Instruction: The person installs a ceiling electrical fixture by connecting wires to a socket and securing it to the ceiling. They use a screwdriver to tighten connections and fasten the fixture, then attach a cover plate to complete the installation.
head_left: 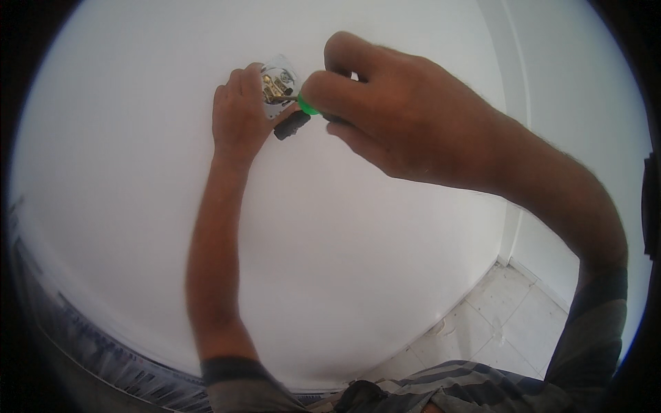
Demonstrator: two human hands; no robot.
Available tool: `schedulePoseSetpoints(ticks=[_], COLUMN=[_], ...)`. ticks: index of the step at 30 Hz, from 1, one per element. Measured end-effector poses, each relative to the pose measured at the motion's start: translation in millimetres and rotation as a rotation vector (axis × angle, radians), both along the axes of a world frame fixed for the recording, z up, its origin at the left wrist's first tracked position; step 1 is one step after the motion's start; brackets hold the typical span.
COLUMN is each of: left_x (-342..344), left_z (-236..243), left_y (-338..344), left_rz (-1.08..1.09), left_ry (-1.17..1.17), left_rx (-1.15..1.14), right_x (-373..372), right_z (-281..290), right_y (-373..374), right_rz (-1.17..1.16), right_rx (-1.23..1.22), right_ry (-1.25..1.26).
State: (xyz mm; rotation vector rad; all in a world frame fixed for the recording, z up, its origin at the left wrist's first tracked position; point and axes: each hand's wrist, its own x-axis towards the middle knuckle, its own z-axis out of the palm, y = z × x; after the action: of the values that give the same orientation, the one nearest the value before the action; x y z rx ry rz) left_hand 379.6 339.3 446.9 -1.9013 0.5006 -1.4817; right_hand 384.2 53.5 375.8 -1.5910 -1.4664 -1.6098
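A round electrical fitting (278,81) with brass-coloured parts and a pale surround is at the white wall. My left hand (237,120) wraps its fingers along the fitting's left side, and its thumb reaches beneath. A small black piece (292,125) sits just below the fitting, beside that thumb. My right hand (406,117) is closed round a green-handled screwdriver (309,103), whose metal shaft points left into the brass parts. The fingers hide much of the handle, and I cannot make out exactly where the tip rests.
The white wall (358,255) fills most of the view. A corner with a vertical moulding (515,227) is on the right, above a tiled floor (502,306). Along the lower left rim runs a printed strip of sheeting (93,330). Striped clothing (475,375) shows at the bottom.
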Motion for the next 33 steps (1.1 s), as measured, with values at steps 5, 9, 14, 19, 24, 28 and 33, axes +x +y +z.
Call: schedulePoseSetpoints(ticks=[5, 9, 14, 19, 24, 28, 33], left_x=[1, -12, -49, -54, -23, -13, -5], left_z=[0, -1, -16, -65, -78, -67, -54], left_y=[4, -8, -16, -22, -44, -54, -47], left_rz=[-0.004, 0.030, -0.073, -0.698, -0.938, -1.071, -1.153], left_ry=[0.021, 0.045, -0.020, 0.296, 0.502, 0.451, 0.491], left_rx=[-0.053, -0.117, -0.227, -1.423, -1.741, -1.818, -1.900], right_x=[-13, -4, -3, 4, 3, 7, 15], right_z=[4, 1, -1, 2, 4, 2, -1], right_y=[1, -2, -3, 0, 9, 13, 19], right_rz=[0.002, -0.002, -0.023, 0.005, -0.016, -0.041, -0.074], right_rx=[-0.052, -0.041, -0.014, -0.029, -0.033, -0.057, -0.097], right_ry=[0.184, 0.176, 0.159, 0.188, 0.148, 0.141, 0.142])
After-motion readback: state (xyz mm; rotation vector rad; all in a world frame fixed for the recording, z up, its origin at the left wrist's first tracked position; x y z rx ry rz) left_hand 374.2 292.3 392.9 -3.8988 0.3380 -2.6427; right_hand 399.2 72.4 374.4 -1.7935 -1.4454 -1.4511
